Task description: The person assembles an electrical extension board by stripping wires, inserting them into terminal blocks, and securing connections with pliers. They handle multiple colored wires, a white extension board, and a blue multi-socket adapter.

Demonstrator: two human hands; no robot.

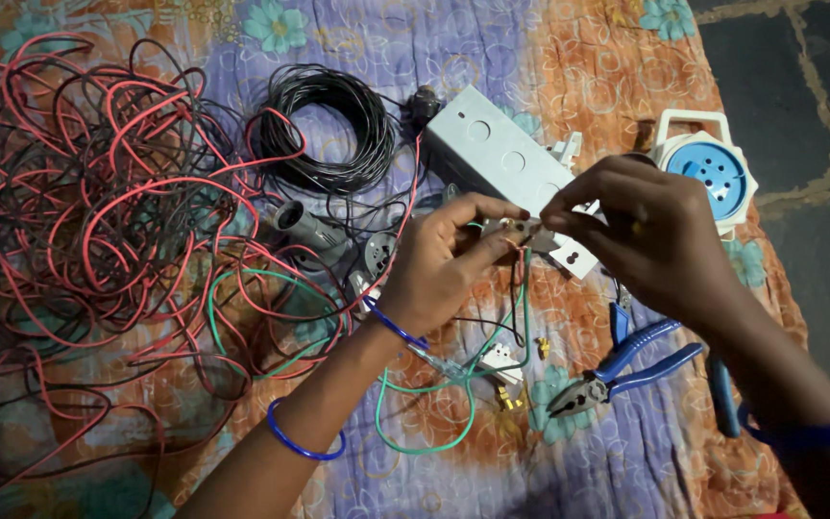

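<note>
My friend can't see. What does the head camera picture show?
Two hands, the left hand and right hand, pinch a small electrical part together above a flowery cloth. Around them lie tangled red and black wires, a grey metal box and blue-handled pliers.

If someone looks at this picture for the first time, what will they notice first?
Probably the big tangle of red and black wires on the left of the flowered cloth. Next, at centre, the left hand and right hand pinch a small electrical part between their fingertips. Blue-handled pliers lie below them.
</note>
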